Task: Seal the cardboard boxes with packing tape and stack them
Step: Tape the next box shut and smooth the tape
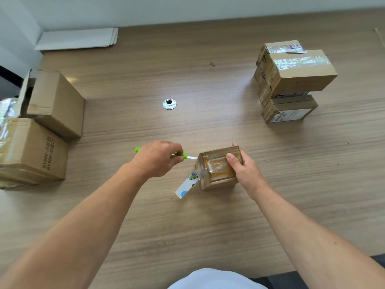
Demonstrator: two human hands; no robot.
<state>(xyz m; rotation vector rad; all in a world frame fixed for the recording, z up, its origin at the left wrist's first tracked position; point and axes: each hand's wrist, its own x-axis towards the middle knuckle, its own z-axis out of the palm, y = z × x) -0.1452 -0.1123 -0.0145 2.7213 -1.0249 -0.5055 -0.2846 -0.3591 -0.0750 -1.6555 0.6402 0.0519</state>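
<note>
Left grip (158, 158) curled round green cutter (181, 156), which looks like a knife. Its tip points right, just short of box (214, 166) top-left edge. Right grip (243, 170) clamps box from the right, thumb on taped top, fingers behind. Box sits on desk (187, 226) directly right of left grip; long axis roughly left-right, in line with the blade. Label strip (186, 186) hangs off its near-left corner. Likely step: trimming tape at that edge, left grip nearer. Beyond: grommet (169, 104). Far right of right grip: taped stack (291, 80). Far left: two boxes (52, 101), rear one open.
</note>
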